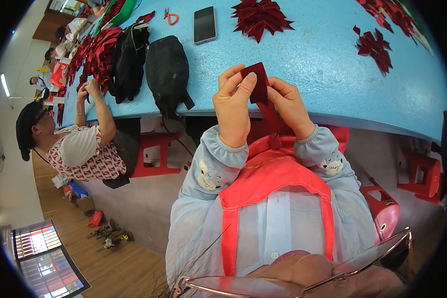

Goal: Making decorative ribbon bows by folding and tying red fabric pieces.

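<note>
Blue, glossy-topped worktable [328, 74] fills the upper part of our view, its near edge curving along just below our hands w/ red plastic stools [419, 176] under it on the R. To our R, a broad stretch of blue shows btwn us and a small dark red cluster of pointed fabric petals [375, 49], so there's elbow room that side. Ahead, a larger dark red petal bunch [260, 20] sits at the top; L of it we've a black smartphone [205, 25] and orange-handled scissors [171, 19]. Our L side's tighter: a black mesh-like bag [168, 72] lies near our L hand [235, 97], and a seated co-worker in a black cap [30, 126] works further along. Both our forearms, in pale blue gathered sleeves [218, 161], come up bent, wrists near the table edge, hands close tog. at chest level. Our L holds a dark red, velvety fabric piece [256, 87] upright, thumb flat on its face, fingers behind; our R hand [289, 102] is narrowed to a thumb-and-finger pinch at its R edge, exact contact partly hidden.
</note>
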